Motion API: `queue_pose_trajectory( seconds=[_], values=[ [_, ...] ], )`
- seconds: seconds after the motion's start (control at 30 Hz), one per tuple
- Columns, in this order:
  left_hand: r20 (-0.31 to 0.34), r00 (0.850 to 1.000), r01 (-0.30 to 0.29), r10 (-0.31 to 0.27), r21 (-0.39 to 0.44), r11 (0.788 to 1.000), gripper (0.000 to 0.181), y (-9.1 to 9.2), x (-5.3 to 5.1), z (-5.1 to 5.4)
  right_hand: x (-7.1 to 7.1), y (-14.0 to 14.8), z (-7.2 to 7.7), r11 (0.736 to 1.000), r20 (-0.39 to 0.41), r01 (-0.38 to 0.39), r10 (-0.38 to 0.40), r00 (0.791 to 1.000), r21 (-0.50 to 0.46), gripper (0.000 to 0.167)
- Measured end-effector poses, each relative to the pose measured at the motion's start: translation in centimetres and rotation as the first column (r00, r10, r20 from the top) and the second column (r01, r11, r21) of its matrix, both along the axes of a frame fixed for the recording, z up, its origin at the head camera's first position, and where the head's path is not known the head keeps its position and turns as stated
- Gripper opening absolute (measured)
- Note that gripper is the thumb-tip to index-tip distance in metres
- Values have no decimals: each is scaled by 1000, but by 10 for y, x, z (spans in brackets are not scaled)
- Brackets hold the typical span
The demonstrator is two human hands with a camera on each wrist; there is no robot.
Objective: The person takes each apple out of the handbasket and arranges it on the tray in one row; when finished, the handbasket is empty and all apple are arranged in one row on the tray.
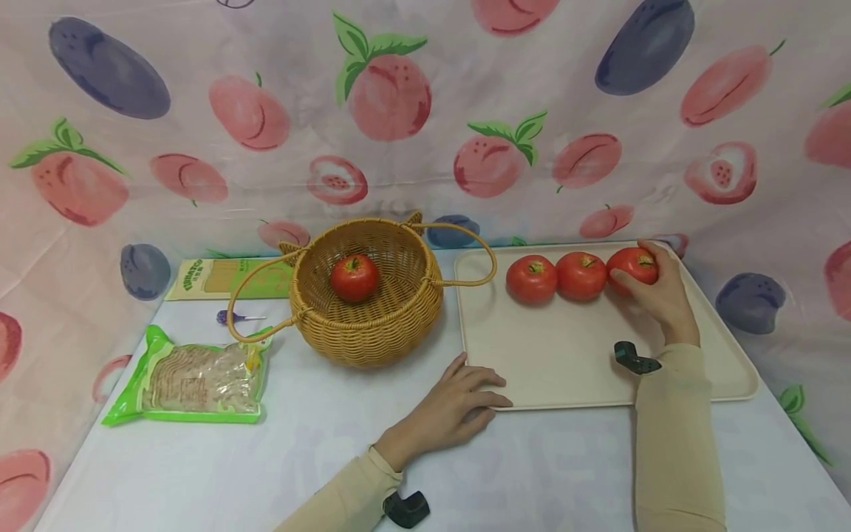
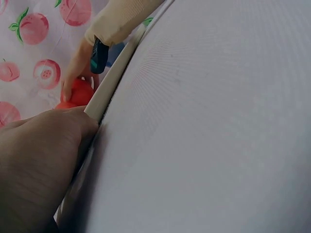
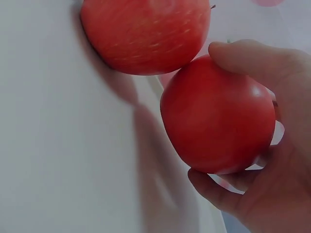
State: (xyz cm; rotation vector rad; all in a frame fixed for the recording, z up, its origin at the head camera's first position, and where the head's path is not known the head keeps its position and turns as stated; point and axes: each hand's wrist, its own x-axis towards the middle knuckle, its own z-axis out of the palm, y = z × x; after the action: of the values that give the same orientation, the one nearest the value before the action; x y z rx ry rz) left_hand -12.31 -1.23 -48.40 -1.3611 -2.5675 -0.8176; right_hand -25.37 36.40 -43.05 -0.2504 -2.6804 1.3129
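Note:
Three red apples stand in a row along the back of a cream tray [image 1: 545,369]. My right hand [image 1: 658,292] grips the rightmost apple [image 1: 631,264], thumb on one side and fingers on the other; the right wrist view shows this apple [image 3: 216,116] against its neighbour [image 3: 146,36]. The middle apple [image 1: 581,276] and the left one [image 1: 531,279] sit beside it. At the tray's front left corner my left hand [image 1: 452,410] rests with fingers spread over the rim; in the left wrist view that hand [image 2: 43,155] touches the tray's edge [image 2: 109,87].
Left of the tray stands a wicker basket [image 1: 368,340] with a red apple [image 1: 354,278] inside and two looped handles, one reaching over the tray's back left corner. Farther left lie a green-edged bag [image 1: 199,380], a purple lollipop [image 1: 229,318] and a flat green package [image 1: 226,278].

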Motion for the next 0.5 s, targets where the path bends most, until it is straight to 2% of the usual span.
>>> queue_pose_trajectory(
  seconds=[0.13, 0.5],
  values=[
    [8, 1000, 0, 0, 4, 1000, 25, 0, 0, 0, -2, 0, -4, 1000, 51, 11, -11, 999, -7, 85],
    [6, 1000, -1, 1, -4, 1000, 25, 0, 0, 0, -4, -2, -11, 999, 46, 43, -44, 998, 11, 85]
  ],
)
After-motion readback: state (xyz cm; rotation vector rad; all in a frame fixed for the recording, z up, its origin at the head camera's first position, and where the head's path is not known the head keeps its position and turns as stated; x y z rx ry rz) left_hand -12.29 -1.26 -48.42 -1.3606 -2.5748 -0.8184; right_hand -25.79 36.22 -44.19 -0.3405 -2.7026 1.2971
